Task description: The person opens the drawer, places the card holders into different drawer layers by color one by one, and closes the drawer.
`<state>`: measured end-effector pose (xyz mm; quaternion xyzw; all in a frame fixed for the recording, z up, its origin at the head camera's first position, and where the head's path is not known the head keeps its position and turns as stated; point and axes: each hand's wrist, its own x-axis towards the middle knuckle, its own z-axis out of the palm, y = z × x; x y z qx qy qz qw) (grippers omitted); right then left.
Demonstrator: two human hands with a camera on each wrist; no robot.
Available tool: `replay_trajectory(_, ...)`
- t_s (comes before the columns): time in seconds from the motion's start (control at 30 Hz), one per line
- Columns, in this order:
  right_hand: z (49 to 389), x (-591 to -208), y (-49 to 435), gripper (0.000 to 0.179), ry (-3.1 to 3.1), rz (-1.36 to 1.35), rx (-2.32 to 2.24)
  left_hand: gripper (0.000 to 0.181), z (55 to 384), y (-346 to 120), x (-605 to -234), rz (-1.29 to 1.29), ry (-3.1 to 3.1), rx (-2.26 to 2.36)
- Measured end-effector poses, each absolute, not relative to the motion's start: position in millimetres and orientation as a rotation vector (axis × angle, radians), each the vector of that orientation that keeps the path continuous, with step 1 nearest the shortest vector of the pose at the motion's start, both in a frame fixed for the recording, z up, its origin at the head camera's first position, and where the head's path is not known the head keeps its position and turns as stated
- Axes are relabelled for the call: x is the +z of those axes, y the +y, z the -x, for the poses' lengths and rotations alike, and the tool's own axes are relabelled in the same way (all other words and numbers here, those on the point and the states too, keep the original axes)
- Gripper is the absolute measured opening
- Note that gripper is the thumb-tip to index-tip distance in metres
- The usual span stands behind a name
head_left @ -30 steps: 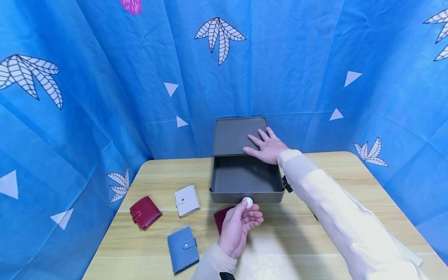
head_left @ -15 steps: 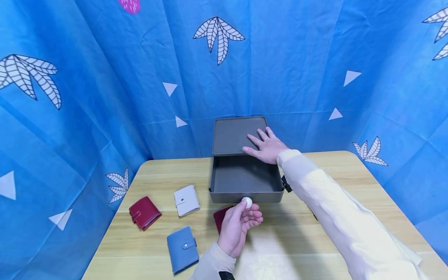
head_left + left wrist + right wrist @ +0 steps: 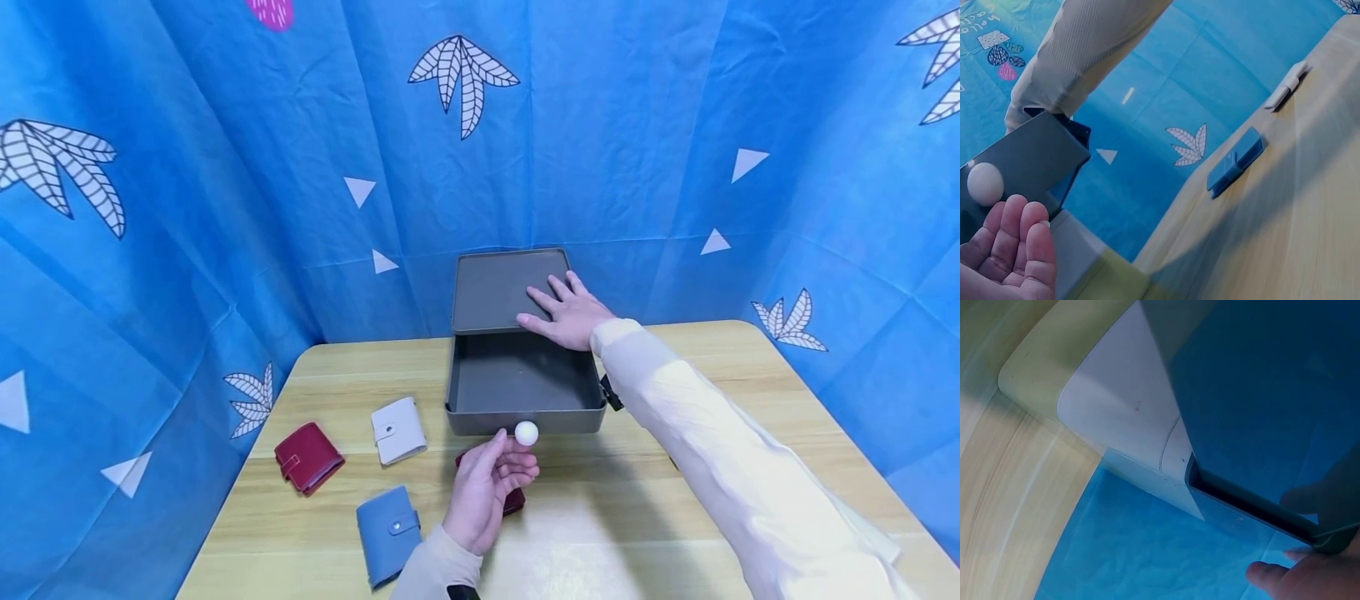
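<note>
A dark grey drawer [image 3: 525, 423] stands pulled out from under a flat grey top [image 3: 498, 292]; its inside is bare. A round white knob [image 3: 527, 433] sits on the drawer's front. Just left of the knob is my left hand [image 3: 480, 492], its fingers loosely curled and apart from it. The left wrist view shows the knob [image 3: 985, 184] beyond the fingertips. My right hand [image 3: 566, 315] lies flat with spread fingers on the grey top. Beneath the left hand, a dark red wallet [image 3: 513, 502] is partly hidden.
On the table's left lie a red wallet [image 3: 307, 458], a white wallet [image 3: 399, 430] and a blue wallet [image 3: 388, 535]. Pale grey [image 3: 1116, 394] and green [image 3: 1054, 369] tiers show below the drawer. A blue patterned curtain [image 3: 637, 167] surrounds the table.
My left hand has let go of the white knob and shifted left, uncovering more of the dark red wallet. The right hand and drawer look unmoved; the head view has drifted slightly.
</note>
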<state>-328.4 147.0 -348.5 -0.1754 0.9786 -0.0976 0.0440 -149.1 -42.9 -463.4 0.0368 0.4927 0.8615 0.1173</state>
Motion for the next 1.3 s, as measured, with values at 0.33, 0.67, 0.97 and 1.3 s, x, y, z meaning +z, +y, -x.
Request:
replay_trajectory(0.33, 328.2, -347.1, 148.7, 0.085, 2.988, 0.53, -0.309, 0.046, 151.4, -62.7, -459.9, -0.107, 1.534, 2.485)
replay_trajectory(0.67, 327.5, -344.1, 147.6, 0.082, 2.991, 0.545, -0.306, 0.041, 147.6, -94.0, -461.5, -0.109, 1.886, 2.233)
replay_trajectory(0.97, 328.5, -346.8, 148.3, 0.083, 2.99, 0.547, -0.314, 0.037, 150.7, -135.3, -462.4, -0.021, 2.11, 2.03)
replay_trajectory(1.3, 327.6, -348.2, 147.9, 0.083, 2.994, 0.539, -0.303, 0.035, 153.9, -172.3, -461.9, 0.004, 2.543, 1.634)
